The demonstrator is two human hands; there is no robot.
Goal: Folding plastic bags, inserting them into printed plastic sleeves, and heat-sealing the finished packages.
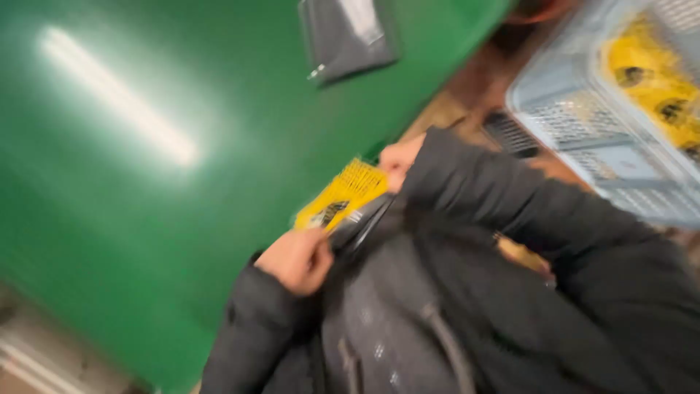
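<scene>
Left hand (295,259) and right hand (397,157) pinch opposite ends of my yellow packet (341,193), its long axis running between them.

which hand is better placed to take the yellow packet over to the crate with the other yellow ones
Probably the right hand: it grips the yellow packet at its far end, nearer the pale blue crate. The left hand holds the near end, farther away.

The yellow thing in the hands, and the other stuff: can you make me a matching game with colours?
Things:
1. table
2. packet held between the left hand and right hand
3. basket
4. sleeve

Colours:
a. pale blue
b. black
c. green
d. yellow

Pairs: 1-c, 2-d, 3-a, 4-b
</scene>
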